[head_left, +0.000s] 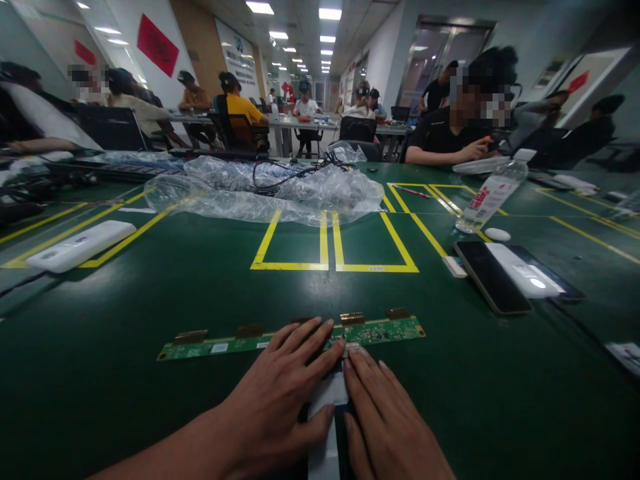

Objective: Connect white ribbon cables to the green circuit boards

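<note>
A long, narrow green circuit board [390, 331] lies crosswise on the green table, with brown film tabs along its far edge. My left hand [285, 380] rests over the board's middle with its fingers stretched out and hides part of it. Its index fingertip is at a small pale connector [352, 348] on the near edge. A white flat ribbon cable [325, 450] runs from beneath my hands toward that connector; whether it is seated I cannot tell. My right hand [387, 410] lies along the cable's right side, fingers extended, fingertips at the connector.
Clear plastic wrap [330, 193] with black cables lies beyond yellow tape outlines [295, 267]. A white device [83, 245] with a cord is on the left. To the right are a water bottle [495, 193], a dark phone [493, 277] and a white power bank [523, 270]. Several people sit further back.
</note>
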`<state>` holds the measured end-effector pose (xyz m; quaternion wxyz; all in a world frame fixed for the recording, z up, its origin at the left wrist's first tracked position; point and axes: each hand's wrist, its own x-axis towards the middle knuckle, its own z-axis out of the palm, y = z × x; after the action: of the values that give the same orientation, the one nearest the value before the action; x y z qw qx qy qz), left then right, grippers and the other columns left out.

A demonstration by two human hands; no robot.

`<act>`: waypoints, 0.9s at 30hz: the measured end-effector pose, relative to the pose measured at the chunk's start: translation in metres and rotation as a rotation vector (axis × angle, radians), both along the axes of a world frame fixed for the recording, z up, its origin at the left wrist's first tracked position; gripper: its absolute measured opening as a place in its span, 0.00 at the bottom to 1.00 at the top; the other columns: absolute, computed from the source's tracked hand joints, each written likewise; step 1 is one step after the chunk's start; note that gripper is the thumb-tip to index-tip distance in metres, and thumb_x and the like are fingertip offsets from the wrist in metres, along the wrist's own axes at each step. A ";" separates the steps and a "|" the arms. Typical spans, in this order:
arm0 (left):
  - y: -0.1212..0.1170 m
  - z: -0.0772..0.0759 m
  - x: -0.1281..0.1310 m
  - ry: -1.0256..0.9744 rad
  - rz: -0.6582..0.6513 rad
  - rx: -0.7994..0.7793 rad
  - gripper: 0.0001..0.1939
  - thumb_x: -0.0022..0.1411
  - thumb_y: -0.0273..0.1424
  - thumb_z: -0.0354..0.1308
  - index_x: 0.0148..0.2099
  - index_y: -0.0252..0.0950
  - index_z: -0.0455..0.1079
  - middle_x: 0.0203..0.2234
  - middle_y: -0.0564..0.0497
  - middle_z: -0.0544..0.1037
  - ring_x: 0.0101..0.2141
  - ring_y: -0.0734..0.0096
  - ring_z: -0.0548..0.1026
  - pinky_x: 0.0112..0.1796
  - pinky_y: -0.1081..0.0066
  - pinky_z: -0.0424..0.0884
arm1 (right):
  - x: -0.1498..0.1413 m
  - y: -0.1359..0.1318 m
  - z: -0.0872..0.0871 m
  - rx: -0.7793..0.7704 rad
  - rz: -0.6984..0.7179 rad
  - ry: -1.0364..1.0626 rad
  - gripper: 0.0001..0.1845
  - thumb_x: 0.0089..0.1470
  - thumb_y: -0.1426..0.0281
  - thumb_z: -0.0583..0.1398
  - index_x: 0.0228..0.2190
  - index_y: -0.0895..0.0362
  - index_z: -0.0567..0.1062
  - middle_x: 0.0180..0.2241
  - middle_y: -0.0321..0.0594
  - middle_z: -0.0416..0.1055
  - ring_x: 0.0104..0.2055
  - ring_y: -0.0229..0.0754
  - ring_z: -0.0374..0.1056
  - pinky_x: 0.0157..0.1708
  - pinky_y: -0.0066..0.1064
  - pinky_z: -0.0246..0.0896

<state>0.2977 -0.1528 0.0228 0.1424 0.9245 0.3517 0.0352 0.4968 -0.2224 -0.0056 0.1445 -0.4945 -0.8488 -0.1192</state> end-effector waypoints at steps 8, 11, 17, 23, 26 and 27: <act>-0.011 0.002 -0.004 -0.005 -0.061 0.012 0.34 0.65 0.37 0.52 0.71 0.40 0.49 0.69 0.49 0.49 0.67 0.55 0.51 0.64 0.51 0.51 | 0.006 -0.014 -0.023 0.108 -0.018 0.006 0.27 0.57 0.70 0.57 0.57 0.65 0.70 0.60 0.50 0.64 0.59 0.51 0.65 0.53 0.40 0.69; -0.011 -0.002 -0.006 -0.013 -0.055 0.023 0.33 0.66 0.38 0.51 0.70 0.39 0.50 0.68 0.49 0.51 0.66 0.56 0.52 0.64 0.52 0.52 | 0.004 -0.015 -0.026 0.113 -0.025 0.003 0.26 0.57 0.70 0.57 0.56 0.63 0.70 0.59 0.48 0.65 0.58 0.50 0.67 0.52 0.39 0.70; -0.011 -0.003 -0.006 0.011 -0.057 0.031 0.33 0.67 0.38 0.50 0.71 0.39 0.49 0.69 0.50 0.49 0.67 0.56 0.51 0.64 0.53 0.51 | -0.003 -0.017 -0.027 0.150 -0.072 0.008 0.25 0.56 0.70 0.57 0.54 0.66 0.72 0.58 0.51 0.67 0.55 0.54 0.70 0.47 0.43 0.73; -0.011 -0.001 -0.005 0.016 -0.046 0.015 0.34 0.66 0.38 0.50 0.71 0.39 0.49 0.69 0.49 0.48 0.67 0.56 0.51 0.64 0.53 0.50 | -0.007 -0.021 -0.031 0.156 -0.089 0.029 0.25 0.55 0.69 0.58 0.54 0.65 0.72 0.57 0.51 0.68 0.55 0.54 0.69 0.48 0.42 0.73; -0.012 0.001 -0.004 0.011 -0.047 0.003 0.34 0.65 0.39 0.51 0.71 0.39 0.50 0.69 0.50 0.49 0.66 0.57 0.52 0.64 0.54 0.50 | -0.005 -0.020 -0.028 0.140 -0.077 0.012 0.26 0.55 0.69 0.58 0.54 0.66 0.72 0.57 0.52 0.67 0.56 0.54 0.68 0.48 0.42 0.73; -0.013 0.001 -0.003 0.006 -0.035 0.008 0.34 0.64 0.38 0.52 0.70 0.39 0.51 0.69 0.51 0.50 0.66 0.57 0.52 0.64 0.55 0.50 | -0.004 -0.019 -0.026 0.133 -0.070 0.009 0.26 0.55 0.69 0.58 0.54 0.67 0.71 0.58 0.52 0.66 0.57 0.54 0.68 0.49 0.42 0.73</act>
<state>0.2945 -0.1654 0.0239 0.1382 0.9311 0.3360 0.0313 0.4925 -0.2414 -0.0320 0.1766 -0.5135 -0.8206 -0.1783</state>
